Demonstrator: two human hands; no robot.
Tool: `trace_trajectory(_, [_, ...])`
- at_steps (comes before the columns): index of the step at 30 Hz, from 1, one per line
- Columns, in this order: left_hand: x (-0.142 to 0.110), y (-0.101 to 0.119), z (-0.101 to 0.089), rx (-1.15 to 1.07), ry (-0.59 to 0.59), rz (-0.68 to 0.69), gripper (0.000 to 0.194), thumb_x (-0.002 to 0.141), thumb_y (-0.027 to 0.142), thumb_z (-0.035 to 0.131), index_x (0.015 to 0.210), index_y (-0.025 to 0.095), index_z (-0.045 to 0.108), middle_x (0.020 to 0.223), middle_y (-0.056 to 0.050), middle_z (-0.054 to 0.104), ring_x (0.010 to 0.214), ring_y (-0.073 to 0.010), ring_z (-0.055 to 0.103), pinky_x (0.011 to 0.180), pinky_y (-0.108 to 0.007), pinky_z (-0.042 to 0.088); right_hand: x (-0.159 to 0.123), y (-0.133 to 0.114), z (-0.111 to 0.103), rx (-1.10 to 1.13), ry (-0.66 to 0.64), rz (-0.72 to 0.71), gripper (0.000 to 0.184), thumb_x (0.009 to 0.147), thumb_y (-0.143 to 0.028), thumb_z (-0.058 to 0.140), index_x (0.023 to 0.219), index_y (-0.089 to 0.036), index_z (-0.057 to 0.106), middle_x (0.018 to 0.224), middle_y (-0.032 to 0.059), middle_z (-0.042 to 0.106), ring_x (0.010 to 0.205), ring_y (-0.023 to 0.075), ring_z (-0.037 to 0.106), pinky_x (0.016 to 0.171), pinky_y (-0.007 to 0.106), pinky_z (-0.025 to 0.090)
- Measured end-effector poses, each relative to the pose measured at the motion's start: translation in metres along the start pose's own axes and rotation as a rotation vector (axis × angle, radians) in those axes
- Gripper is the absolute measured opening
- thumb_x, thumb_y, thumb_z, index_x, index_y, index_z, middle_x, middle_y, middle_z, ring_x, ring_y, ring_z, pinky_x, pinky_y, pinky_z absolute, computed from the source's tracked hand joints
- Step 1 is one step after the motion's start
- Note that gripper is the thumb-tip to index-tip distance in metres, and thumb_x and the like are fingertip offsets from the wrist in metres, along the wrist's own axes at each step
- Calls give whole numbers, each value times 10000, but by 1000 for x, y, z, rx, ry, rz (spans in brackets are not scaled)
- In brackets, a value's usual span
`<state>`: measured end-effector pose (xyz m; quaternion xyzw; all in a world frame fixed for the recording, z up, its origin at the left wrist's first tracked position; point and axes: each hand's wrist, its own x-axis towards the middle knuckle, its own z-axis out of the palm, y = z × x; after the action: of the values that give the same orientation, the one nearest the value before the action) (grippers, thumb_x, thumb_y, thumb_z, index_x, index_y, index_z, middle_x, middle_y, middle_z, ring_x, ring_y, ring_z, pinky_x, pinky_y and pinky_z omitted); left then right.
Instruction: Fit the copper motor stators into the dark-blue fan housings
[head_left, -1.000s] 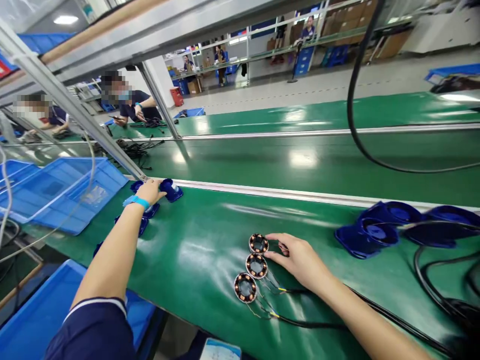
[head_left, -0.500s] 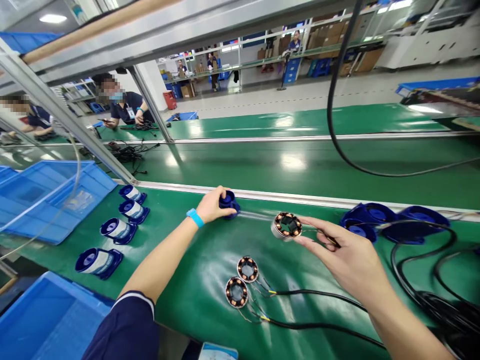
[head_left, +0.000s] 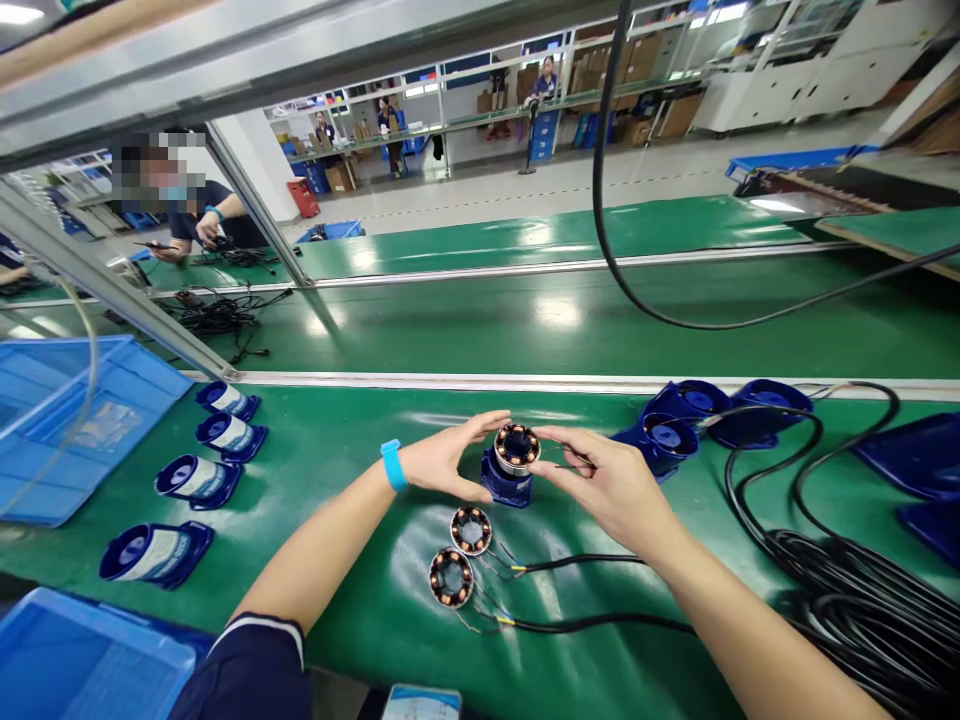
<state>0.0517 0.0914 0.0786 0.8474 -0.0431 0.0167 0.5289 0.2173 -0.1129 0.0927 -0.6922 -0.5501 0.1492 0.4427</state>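
Observation:
My left hand [head_left: 448, 462] grips a blue fan housing [head_left: 505, 485] standing on the green bench. My right hand [head_left: 604, 487] pinches a round copper-wound stator [head_left: 517, 447] and holds it on top of that housing, between both hands. Two more stators [head_left: 470, 529] [head_left: 451, 577] lie just in front, with thin wires joined to black cables [head_left: 592, 562]. A blue band is on my left wrist.
Several blue housings [head_left: 196, 476] lie in a row at the left, others [head_left: 686, 412] at the right. Coiled black cable [head_left: 862, 590] fills the right. Blue trays [head_left: 67, 420] sit at the left. A conveyor belt [head_left: 600, 320] runs behind; people work beyond it.
My left hand brought the blue housing from the rail toward me. My right hand lifted a stator off the bench and moved it onto the housing. The camera has shifted right.

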Motion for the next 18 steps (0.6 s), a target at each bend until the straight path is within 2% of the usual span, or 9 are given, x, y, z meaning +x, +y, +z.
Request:
trace_trajectory(2, [3,-1,12,64,105,-24,1152,647,356,890,1561,248,196,1528,-137,441,1405,-279,448,1189,-434,349,0,2,5,-33,-44,16,371,925,-475,635,1208,-238,679,982,21,685,693,146,549,688,284,483])
trace_trajectory(5, [8,-5,26,122,218,-78,1103,623,429,909,1523,246,298,1345,-105,621,1264,-269,584,1120,-417,427,-3,6,3,-147,-128,30,405,910,-471,642,1236,-232,653,910,25,662,734,181,589,706,317,489])
trace_trajectory(9, [8,-7,34,135,295,-104,895,581,489,922,1347,235,535,1282,-77,661,1195,-258,625,1078,-385,462,-6,11,-17,-195,-333,71,611,902,-501,649,1440,-294,448,1015,20,641,900,211,626,811,348,495])
trace_trajectory(11, [6,-1,33,168,325,-113,786,587,499,917,1257,227,609,1253,-68,679,1164,-252,641,1051,-372,480,-8,7,-27,-154,-387,88,506,970,-515,537,1406,-281,433,991,17,636,886,198,624,801,335,494])
trace_trajectory(12, [6,5,32,187,328,-104,754,597,500,912,1237,222,625,1233,-65,690,1144,-247,651,1038,-365,488,-9,3,-30,-132,-372,83,424,1005,-502,467,1354,-263,452,926,9,627,824,185,616,761,317,490])
trace_trajectory(14, [8,21,30,230,323,-45,741,623,502,900,1250,220,624,1225,-63,697,1135,-241,658,1034,-355,491,-13,-9,-32,-92,-257,41,316,1046,-450,372,1259,-237,469,800,-12,586,685,156,572,658,277,464])
trace_trajectory(17, [15,40,26,294,367,60,771,662,521,873,1318,238,582,1283,-64,670,1188,-248,630,1070,-362,469,-18,-23,-29,-79,28,-44,245,1043,-400,396,1198,-231,483,840,8,613,686,141,589,636,248,461])
trace_trajectory(18, [18,42,26,298,377,65,767,671,515,870,1324,240,578,1289,-65,666,1194,-252,626,1072,-369,469,-18,-24,-27,-90,66,-55,238,1035,-395,416,1190,-229,488,870,20,631,707,145,607,646,248,469])
